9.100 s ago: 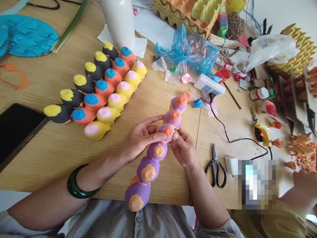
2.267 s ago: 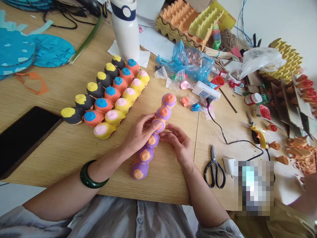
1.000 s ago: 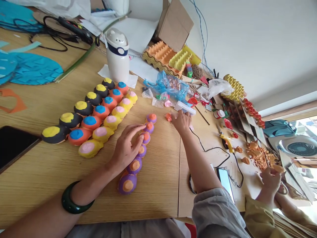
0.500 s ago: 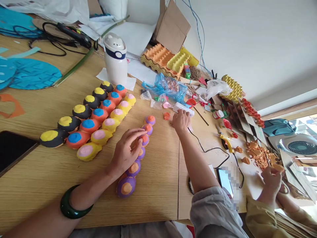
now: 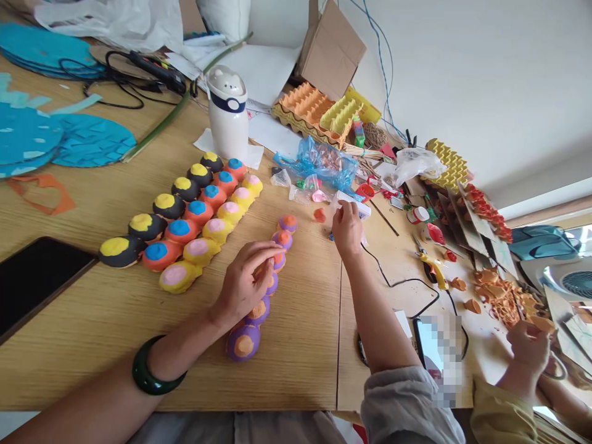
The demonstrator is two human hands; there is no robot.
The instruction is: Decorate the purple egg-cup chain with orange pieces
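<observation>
Bumpy strip (image 5: 259, 311) on table (image 5: 296, 370), near middle, left hand (image 5: 245, 277) at its left side. Three more strips (image 5: 198, 211) farther left, flat device (image 5: 44, 277) left of them. Tumbler (image 5: 229, 126) behind them, on paper (image 5: 255, 156). Plastic bag (image 5: 324, 166) far middle, egg trays (image 5: 305, 111) behind it. Right hand (image 5: 348, 231) beside power strip (image 5: 364, 209), right.

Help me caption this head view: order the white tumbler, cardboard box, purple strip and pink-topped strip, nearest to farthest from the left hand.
1. Purple strip: partly hidden by the left hand.
2. Pink-topped strip: left of that hand.
3. White tumbler: beyond both strips.
4. Cardboard box: farther back.
</observation>
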